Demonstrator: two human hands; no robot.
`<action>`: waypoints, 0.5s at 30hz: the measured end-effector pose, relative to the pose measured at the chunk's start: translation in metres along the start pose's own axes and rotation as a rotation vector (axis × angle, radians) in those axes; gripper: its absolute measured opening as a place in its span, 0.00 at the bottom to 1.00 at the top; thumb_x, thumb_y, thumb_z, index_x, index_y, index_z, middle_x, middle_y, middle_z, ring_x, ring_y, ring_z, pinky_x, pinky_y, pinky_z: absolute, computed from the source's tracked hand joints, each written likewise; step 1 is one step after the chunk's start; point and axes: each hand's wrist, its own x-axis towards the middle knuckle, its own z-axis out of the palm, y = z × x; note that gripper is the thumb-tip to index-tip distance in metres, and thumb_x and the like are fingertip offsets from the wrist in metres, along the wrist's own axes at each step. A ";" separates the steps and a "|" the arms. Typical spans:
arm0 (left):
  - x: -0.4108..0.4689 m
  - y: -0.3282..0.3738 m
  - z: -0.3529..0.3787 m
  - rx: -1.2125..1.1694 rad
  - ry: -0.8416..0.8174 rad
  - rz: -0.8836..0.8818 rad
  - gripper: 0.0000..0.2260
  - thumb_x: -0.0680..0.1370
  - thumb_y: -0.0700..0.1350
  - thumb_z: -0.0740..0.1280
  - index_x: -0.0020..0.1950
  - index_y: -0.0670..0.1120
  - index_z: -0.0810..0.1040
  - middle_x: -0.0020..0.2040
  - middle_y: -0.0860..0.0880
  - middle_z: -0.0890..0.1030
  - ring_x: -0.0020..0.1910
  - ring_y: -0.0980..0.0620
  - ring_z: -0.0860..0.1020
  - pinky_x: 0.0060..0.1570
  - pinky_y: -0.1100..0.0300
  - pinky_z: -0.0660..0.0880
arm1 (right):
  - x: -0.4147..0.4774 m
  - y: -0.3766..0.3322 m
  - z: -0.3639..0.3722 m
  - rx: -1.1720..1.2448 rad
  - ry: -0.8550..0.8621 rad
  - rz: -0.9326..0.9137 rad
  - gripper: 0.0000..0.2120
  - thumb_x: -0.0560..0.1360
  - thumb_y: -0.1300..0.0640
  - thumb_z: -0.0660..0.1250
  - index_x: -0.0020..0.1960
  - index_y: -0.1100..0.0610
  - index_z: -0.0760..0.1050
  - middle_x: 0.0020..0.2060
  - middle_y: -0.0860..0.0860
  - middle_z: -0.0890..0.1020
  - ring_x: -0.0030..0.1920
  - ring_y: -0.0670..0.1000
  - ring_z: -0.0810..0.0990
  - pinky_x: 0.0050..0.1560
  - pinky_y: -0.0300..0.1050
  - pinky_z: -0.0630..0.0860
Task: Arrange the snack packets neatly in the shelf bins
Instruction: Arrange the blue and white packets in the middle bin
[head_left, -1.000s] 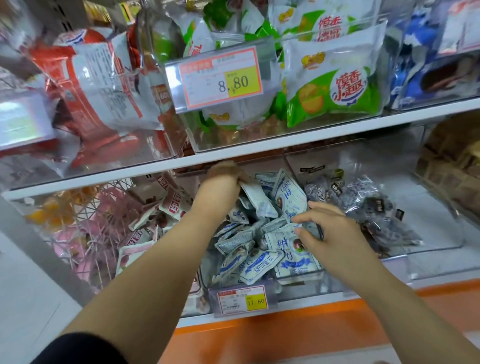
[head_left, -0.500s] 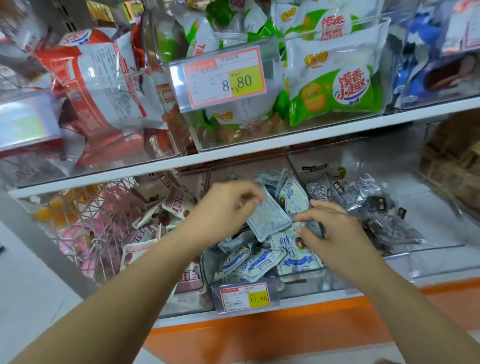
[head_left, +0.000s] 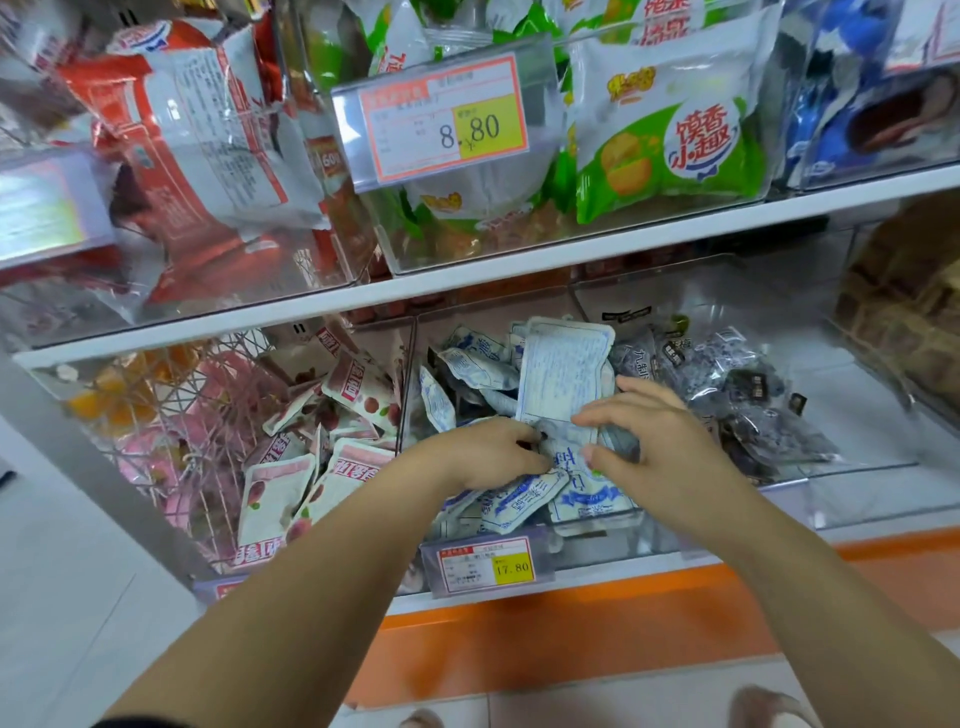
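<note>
Blue-and-white snack packets (head_left: 524, 499) fill a clear bin (head_left: 582, 545) in the middle of the lower shelf. One packet (head_left: 563, 369) stands upright, its printed back facing me, near the bin's right side. My left hand (head_left: 483, 452) lies in the pile, fingers curled around packets at the upright packet's lower edge. My right hand (head_left: 649, 436) is beside it, thumb and fingers pinching that packet's base. Both hands nearly touch.
Red-and-white packets (head_left: 358, 389) fill the bin to the left, dark packets (head_left: 737, 384) the bin to the right. A pink wire basket (head_left: 156, 410) stands far left. Upper shelf bins hold green bags (head_left: 670, 135) and red bags (head_left: 208, 145). A price tag (head_left: 485, 564) hangs in front.
My left hand carried a packet from the back of the bin toward my right hand and set it upright. The left hand then dropped low beside the right hand.
</note>
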 end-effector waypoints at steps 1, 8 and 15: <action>0.002 0.002 -0.001 -0.007 -0.001 -0.021 0.22 0.79 0.52 0.63 0.72 0.50 0.68 0.64 0.48 0.75 0.55 0.49 0.74 0.54 0.57 0.69 | 0.000 0.000 0.000 -0.026 -0.025 -0.011 0.14 0.75 0.55 0.67 0.60 0.50 0.77 0.61 0.41 0.74 0.72 0.42 0.55 0.62 0.30 0.51; 0.011 0.001 0.010 -0.173 0.106 -0.054 0.20 0.79 0.46 0.65 0.71 0.49 0.69 0.63 0.46 0.75 0.57 0.50 0.74 0.55 0.61 0.70 | -0.008 -0.005 -0.002 -0.070 -0.103 -0.018 0.18 0.77 0.53 0.65 0.66 0.46 0.72 0.74 0.44 0.60 0.75 0.42 0.44 0.71 0.40 0.51; 0.005 -0.007 0.024 -0.565 0.428 -0.034 0.05 0.77 0.40 0.68 0.52 0.46 0.77 0.44 0.45 0.81 0.44 0.51 0.80 0.42 0.70 0.74 | -0.011 -0.007 -0.003 -0.044 -0.141 0.022 0.21 0.77 0.52 0.64 0.69 0.46 0.68 0.75 0.41 0.52 0.75 0.42 0.42 0.71 0.42 0.50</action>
